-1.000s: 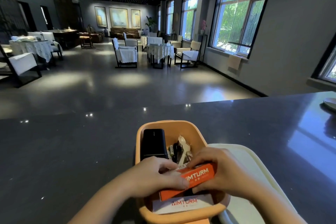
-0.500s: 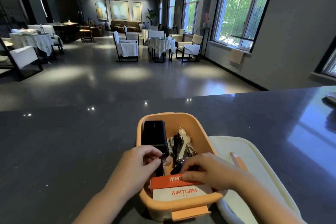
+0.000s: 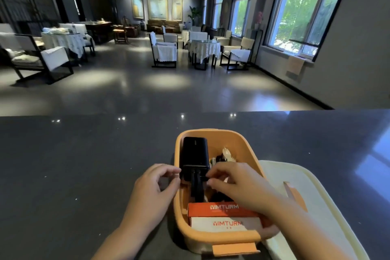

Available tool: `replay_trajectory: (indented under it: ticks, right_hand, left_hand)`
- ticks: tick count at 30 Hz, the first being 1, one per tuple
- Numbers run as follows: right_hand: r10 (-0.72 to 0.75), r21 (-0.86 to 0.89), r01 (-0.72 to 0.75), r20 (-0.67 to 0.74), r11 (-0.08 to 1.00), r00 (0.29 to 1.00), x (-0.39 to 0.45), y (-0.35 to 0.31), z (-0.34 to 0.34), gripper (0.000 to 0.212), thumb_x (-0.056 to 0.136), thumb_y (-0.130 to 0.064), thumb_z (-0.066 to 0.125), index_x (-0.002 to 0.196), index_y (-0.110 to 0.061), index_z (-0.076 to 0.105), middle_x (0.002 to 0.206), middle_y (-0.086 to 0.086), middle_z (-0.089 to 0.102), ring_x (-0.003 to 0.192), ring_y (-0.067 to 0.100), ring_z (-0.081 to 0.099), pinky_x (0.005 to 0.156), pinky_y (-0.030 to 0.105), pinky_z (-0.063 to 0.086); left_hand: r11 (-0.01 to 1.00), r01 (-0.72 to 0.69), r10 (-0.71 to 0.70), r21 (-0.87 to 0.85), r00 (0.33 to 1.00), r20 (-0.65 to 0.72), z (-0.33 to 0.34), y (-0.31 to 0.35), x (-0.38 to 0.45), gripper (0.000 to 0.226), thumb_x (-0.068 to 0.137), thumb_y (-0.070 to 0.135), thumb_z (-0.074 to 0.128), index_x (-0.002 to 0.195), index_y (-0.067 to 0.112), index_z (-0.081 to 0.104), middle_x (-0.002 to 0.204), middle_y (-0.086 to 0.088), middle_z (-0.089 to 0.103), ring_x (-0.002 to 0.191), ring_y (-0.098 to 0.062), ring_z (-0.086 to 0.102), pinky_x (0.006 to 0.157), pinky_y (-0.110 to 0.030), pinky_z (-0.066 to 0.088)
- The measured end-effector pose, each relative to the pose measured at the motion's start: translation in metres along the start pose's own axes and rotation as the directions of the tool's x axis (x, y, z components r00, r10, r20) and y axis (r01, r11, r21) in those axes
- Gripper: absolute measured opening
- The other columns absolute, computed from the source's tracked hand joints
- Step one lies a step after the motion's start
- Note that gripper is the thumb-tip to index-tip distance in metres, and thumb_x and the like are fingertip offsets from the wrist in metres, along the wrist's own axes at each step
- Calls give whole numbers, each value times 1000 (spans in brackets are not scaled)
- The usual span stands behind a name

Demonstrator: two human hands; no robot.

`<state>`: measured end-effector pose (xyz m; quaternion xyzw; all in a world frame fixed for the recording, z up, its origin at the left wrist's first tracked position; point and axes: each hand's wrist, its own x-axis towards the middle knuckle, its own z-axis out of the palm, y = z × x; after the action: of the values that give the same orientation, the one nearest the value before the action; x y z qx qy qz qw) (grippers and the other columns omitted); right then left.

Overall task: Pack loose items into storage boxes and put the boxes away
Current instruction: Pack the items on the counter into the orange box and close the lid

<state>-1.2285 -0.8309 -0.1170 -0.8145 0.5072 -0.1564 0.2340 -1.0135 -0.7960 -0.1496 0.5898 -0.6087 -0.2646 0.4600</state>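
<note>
Both hands have left the orange carton since a moment ago and moved forward to the black power bank (image 3: 195, 157). That carton (image 3: 223, 210) now lies flat at the near end of the orange storage box (image 3: 249, 152), and on its top I read "IMTURM" in white letters, with the first sign looking like a V or N. Just in front of it lies a white carton (image 3: 221, 224) with the same word printed in red; its last letter is hidden by my wrist.

The power bank leans along the left wall of the box, and its near end is between my two hands. My left hand (image 3: 153, 191) is outside the box rim, the thumb and forefinger curled and pinching the left corner of the power bank. My right hand (image 3: 236, 183) reaches over the box from the right, its fingertips (image 3: 211, 174) gripping the right corner. Two black cables (image 3: 197, 188) hang from that near end down into the box.

Behind my right hand some small items (image 3: 224, 155) lie in the box, too small to name. The white lid (image 3: 312, 194) lies on the dark counter (image 3: 84, 164), touching the right side of the box.
</note>
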Motion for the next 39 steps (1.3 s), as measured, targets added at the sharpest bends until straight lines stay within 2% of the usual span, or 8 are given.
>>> replay_trajectory:
  ticks: [6,9,18,22,27,32,35,39]
  right_hand:
    - [-203,-123,194,-69,973,977,46,-78,42,34,92,-39,55,126,-37,52,111,-17,61,97,0,59,83,20,51]
    - [-276,-145,268,-41,952,960,63,-118,74,37,91,-41,54,127,-38,50,120,-19,57,104,0,57,84,17,45]
    - [-343,-39,346,78,937,936,113,-262,199,34,84,-43,58,117,-39,54,112,-21,60,97,1,60,84,22,49]
    - [-333,-9,336,119,942,935,149,-341,258,32,82,-42,60,114,-40,56,108,-23,59,90,0,60,81,23,50]
    - [-322,27,322,155,946,934,201,-437,324,29,82,-36,62,111,-36,58,107,-19,62,83,-1,59,79,23,50]
    - [-250,76,240,189,968,950,250,-506,370,34,84,-29,62,117,-31,58,113,-14,62,92,7,62,81,26,50]
    - [-236,136,214,177,967,955,286,-539,390,45,82,-28,65,126,-26,53,121,-8,60,105,11,60,89,28,49]
    - [-246,177,225,111,958,963,338,-588,407,73,77,-34,72,140,-18,38,137,3,48,127,22,46,101,34,42]
  left_hand:
    - [991,61,-34,120,976,-213,-64,-34,-11,24,82,17,70,96,35,66,95,16,60,92,-2,58,74,-21,47]
    - [980,125,-73,156,951,-301,-109,-59,-27,23,82,16,70,95,35,66,97,19,60,92,2,56,72,-12,43]
    - [964,261,-203,53,848,-490,-261,-144,-71,27,80,8,71,88,33,66,95,15,62,94,8,54,71,-3,39]
    - [957,286,-212,54,810,-546,-351,-189,-86,18,69,26,66,83,36,65,91,14,64,91,2,58,75,-8,42]
    - [921,367,-223,132,773,-593,-467,-252,-93,29,74,13,73,83,39,63,91,16,63,91,4,56,76,-4,39]
    - [827,519,-337,218,767,-546,-543,-309,-86,26,78,19,70,100,31,65,103,14,58,100,-8,58,88,-20,42]
    - [770,590,-410,241,748,-522,-559,-340,-79,28,81,23,67,109,27,65,112,11,56,110,-8,55,86,-15,36]
    - [745,614,-438,261,745,-503,-564,-367,-77,31,80,28,66,111,30,63,114,10,57,111,-12,53,91,-21,40]
